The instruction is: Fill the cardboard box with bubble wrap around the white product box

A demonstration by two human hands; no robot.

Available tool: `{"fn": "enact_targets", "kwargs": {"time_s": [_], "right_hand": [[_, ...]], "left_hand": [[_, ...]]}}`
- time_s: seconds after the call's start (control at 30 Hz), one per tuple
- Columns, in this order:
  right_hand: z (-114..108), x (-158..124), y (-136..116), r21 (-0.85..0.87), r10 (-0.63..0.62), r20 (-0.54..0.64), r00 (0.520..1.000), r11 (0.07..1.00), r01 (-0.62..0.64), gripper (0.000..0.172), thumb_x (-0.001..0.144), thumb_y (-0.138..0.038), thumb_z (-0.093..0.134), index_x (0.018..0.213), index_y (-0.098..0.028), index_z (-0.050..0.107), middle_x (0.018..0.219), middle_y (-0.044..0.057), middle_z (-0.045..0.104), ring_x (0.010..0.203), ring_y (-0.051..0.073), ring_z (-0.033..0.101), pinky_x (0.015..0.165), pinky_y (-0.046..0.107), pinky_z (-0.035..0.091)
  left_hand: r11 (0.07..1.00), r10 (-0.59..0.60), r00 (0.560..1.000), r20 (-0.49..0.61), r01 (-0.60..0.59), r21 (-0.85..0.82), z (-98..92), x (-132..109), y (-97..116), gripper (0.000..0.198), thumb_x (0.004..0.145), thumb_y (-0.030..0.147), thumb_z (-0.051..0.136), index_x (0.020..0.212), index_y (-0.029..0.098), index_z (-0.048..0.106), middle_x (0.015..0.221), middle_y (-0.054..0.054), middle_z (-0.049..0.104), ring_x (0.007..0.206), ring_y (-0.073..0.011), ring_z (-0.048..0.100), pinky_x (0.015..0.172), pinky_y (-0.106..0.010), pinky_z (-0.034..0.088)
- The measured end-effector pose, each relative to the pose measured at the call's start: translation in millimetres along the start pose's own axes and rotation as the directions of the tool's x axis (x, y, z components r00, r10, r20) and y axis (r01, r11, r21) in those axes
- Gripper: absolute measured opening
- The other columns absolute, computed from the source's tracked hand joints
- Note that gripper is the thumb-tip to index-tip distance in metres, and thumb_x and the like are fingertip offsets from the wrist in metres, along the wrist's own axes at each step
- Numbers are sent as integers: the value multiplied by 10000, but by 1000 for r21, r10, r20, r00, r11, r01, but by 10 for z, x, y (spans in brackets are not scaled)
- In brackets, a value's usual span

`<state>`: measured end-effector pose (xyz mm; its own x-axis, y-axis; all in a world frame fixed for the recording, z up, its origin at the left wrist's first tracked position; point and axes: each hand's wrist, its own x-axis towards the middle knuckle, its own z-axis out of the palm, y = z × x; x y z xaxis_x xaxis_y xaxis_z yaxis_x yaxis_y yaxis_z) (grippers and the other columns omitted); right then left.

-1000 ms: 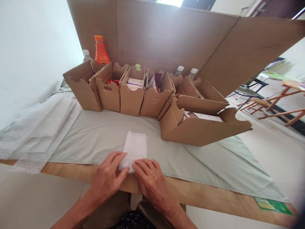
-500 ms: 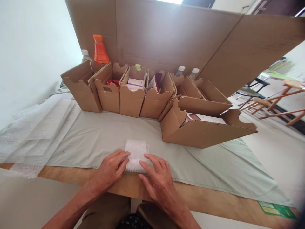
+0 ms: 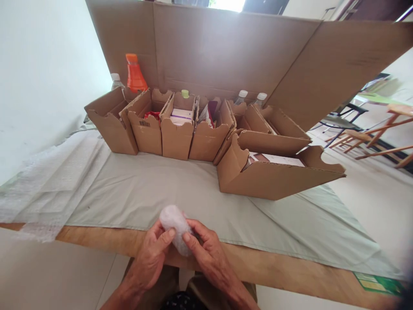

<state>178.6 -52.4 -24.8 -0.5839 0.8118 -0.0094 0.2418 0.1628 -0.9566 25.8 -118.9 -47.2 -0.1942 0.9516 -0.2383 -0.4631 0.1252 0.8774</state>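
A small roll of bubble wrap (image 3: 177,228) is held between both my hands, lifted just over the table's front edge and tilted. My left hand (image 3: 151,254) is closed on its left side, thumb on top. On the other side, my right hand (image 3: 208,252) grips it with the thumb pressed on the near face and fingers behind. Whether anything lies inside the roll cannot be seen.
Several open cardboard bins (image 3: 177,140) stand in a row behind the hands. A larger bin (image 3: 277,178) with white boxes sits right. Loose bubble wrap sheets (image 3: 64,172) lie left on the grey cloth (image 3: 142,181). An orange bottle (image 3: 134,75) stands behind.
The bubble wrap lay flat on the cloth under my fingertips. Now it is rolled up, raised toward me and gripped by both hands.
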Motion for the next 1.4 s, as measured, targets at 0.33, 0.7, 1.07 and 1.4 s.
{"fn": "enact_targets", "kwargs": {"time_s": [0.33,0.7,1.07,1.4], "right_hand": [[-561,-339,-218,-140,52,162,985,990,-30,989,724,-448,871,1571,-289,387,1500,106,547,1288,295,573,1100,435,450],[-1077,-496,-646,-335,122,64,990,938,-94,284,806,-301,735,1084,-245,749,1023,34,774,889,223,698,796,293,529],[-2412,735,-1552,-808,-271,-415,869,550,-214,194,798,-324,720,947,-199,709,824,31,698,727,190,601,654,305,438],[-2019,1256,-1340,-523,131,-304,944,805,-280,192,821,-306,703,925,-162,630,658,8,648,533,132,584,466,228,409]], "left_hand": [[925,-181,954,239,83,370,72,-110,59,360,819,391,684,1165,306,730,948,-31,728,845,-240,657,717,-313,542],[943,-333,810,482,282,177,237,50,-58,738,664,711,821,1146,169,687,1001,-100,738,902,-231,682,797,-310,492],[848,154,977,146,-206,489,82,254,-537,414,898,586,625,1089,233,728,1008,-90,778,955,-231,737,869,-321,600],[794,312,920,236,-389,467,142,218,-507,227,951,401,590,1049,260,738,938,-40,765,867,-185,732,795,-269,594]]}}
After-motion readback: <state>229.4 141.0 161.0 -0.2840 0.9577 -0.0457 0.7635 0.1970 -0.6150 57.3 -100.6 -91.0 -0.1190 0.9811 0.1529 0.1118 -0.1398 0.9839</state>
